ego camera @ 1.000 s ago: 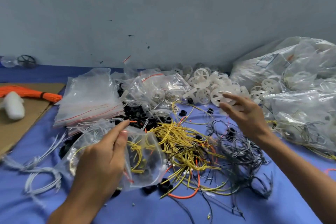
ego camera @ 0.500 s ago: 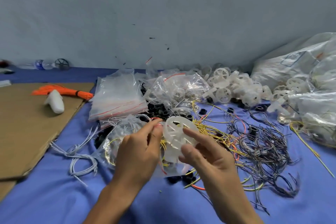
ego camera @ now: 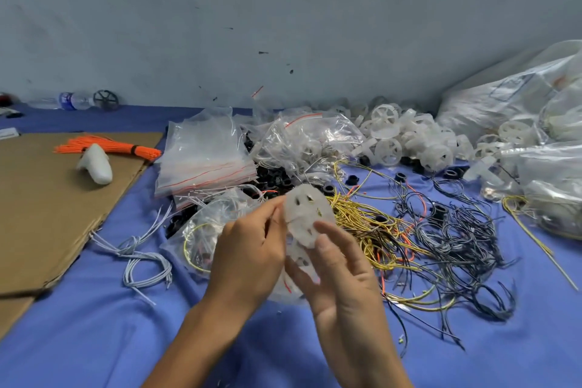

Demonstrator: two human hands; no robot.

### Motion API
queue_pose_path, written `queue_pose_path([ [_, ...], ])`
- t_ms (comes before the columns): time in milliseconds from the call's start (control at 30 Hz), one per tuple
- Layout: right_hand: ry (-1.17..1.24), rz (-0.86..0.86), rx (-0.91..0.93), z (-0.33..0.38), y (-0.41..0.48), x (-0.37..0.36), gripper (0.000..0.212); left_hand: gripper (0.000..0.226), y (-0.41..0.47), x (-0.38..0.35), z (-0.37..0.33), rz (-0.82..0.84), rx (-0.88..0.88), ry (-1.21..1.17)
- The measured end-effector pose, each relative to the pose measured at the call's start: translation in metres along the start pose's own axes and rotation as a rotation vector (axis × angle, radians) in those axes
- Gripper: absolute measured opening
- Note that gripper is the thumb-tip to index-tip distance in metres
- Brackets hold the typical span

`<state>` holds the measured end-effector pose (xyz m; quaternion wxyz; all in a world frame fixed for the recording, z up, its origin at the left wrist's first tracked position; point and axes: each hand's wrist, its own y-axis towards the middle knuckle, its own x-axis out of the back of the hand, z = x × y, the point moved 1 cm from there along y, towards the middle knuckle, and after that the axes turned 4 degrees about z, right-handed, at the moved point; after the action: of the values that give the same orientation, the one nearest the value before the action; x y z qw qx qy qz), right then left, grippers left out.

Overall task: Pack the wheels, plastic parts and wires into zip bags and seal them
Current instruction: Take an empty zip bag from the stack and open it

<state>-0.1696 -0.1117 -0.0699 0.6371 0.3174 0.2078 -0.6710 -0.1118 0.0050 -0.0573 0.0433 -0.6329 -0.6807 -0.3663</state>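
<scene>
Two hands are meeting at the middle of the head view, above the blue cloth (ego camera: 94, 340). The left hand (ego camera: 248, 249) is reaching in from 6 o'clock with its back to the camera. Its thumb and forefinger are pinching the edge of a clear zip bag (ego camera: 204, 230), which is holding yellow wire and lying at the hand's 9 o'clock. The right hand (ego camera: 343, 268) is coming up from 5 o'clock, its fingers clasping a white plastic wheel (ego camera: 307, 217) whose rim is touching the left fingertips. Whether the wheel is already passing the bag's mouth cannot be told. Loose yellow wires (ego camera: 356, 217) and dark wires (ego camera: 456, 230) are sprawling at 3 o'clock of the hands. The heap of wheels (ego camera: 409, 138) is lying at 1 o'clock and a stack of empty zip bags (ego camera: 204, 154) at 11 o'clock. A second ago the right hand was stretching out, empty, to that heap. Half a second ago it was already bringing the wheel to the bag, and both hands are keeping that hold.
</scene>
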Motion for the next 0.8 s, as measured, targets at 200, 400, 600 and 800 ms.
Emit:
queue_pose_path([
  [200, -0.266, -0.065, 0.164, 0.012, -0.020, 0.015, 0.020, 0.036, 0.001, 0.000, 0.004, -0.010, 0.008, 0.051],
  [400, -0.171, -0.053, 0.182, 0.046, -0.037, 0.031, 0.026, 0.038, 0.004, 0.005, 0.004, -0.063, 0.017, -0.027],
  [600, -0.334, -0.086, -0.089, 0.014, -0.033, 0.032, 0.045, 0.040, -0.005, 0.004, -0.012, -0.003, -0.008, 0.030],
  [800, -0.777, 0.026, 0.100, -0.010, -0.021, 0.019, 0.031, 0.045, -0.016, 0.000, -0.031, 0.200, -0.175, 0.284],
])
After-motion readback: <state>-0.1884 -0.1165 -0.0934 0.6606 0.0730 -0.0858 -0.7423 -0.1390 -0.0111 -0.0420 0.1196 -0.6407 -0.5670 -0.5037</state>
